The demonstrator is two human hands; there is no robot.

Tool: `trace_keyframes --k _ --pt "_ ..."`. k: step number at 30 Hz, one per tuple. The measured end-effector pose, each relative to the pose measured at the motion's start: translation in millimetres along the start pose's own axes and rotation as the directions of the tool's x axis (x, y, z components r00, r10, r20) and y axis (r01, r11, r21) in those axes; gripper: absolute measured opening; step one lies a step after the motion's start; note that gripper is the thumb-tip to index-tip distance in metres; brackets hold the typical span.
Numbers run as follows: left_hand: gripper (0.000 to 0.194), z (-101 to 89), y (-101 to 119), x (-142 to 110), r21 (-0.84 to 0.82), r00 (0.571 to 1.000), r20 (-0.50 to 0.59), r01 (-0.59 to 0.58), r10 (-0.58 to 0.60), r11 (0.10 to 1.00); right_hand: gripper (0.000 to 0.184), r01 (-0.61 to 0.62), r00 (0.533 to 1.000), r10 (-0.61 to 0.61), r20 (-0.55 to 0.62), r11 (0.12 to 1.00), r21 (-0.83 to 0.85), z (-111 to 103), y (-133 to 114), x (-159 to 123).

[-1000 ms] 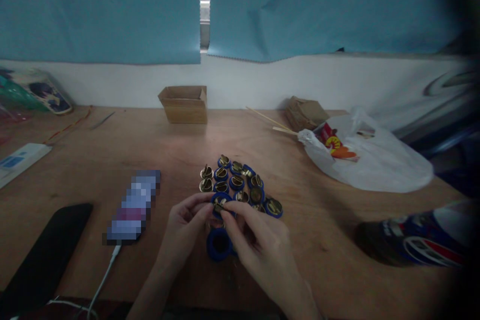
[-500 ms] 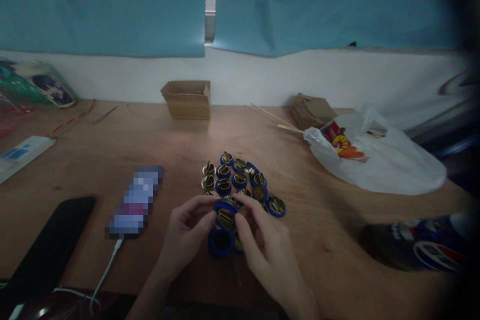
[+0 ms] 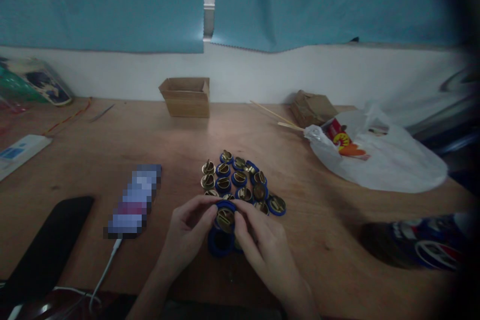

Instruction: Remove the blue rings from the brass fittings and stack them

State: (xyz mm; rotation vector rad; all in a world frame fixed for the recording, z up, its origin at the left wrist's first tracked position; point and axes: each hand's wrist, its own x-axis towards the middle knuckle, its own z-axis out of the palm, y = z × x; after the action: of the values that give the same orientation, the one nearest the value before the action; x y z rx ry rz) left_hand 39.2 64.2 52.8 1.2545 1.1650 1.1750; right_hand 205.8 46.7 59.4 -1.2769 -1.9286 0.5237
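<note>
Between my two hands is a round blue-rimmed piece (image 3: 225, 218) with a brass-coloured metal back and a raised bar across it. My left hand (image 3: 187, 232) grips its left edge between thumb and fingers. From the right, my right hand (image 3: 260, 242) pinches the opposite edge. Just below lies a blue ring (image 3: 219, 244) with a dark centre, partly covered by the held piece. Beyond my fingers sit several similar blue-rimmed brass pieces (image 3: 239, 178) in loose rows. At their left are plain brass discs (image 3: 207, 181) with upright tabs.
To the left lie a phone (image 3: 135, 205) with a white cable (image 3: 105, 270) and a black flat object (image 3: 48, 245). An open cardboard box (image 3: 187, 100) stands by the wall. On the right are a white plastic bag (image 3: 397, 160), a crumpled brown packet (image 3: 313, 109) and a lying bottle (image 3: 416, 242).
The held piece has tilted, so its metal back now faces me more. My right fingers have moved from its middle to its right edge. The view has shifted slightly.
</note>
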Motion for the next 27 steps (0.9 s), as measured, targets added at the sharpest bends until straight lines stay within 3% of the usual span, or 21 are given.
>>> trace_keyframes --k 9,19,27 --pt "0.015 0.1 -3 -2 0.013 0.999 0.006 -0.046 0.046 0.999 0.035 0.038 0.999 -0.039 -0.023 0.999 -0.027 5 0 -2" --pt "0.015 -4.2 -9 -2 0.050 0.976 0.032 -0.217 0.215 0.975 0.041 0.077 0.996 -0.077 -0.037 0.997 -0.003 12 2 -6" --pt "0.017 -3.3 -18 -5 0.194 0.940 0.031 -0.340 0.341 0.920 0.039 0.100 0.995 -0.101 -0.024 0.995 -0.024 12 4 -8"
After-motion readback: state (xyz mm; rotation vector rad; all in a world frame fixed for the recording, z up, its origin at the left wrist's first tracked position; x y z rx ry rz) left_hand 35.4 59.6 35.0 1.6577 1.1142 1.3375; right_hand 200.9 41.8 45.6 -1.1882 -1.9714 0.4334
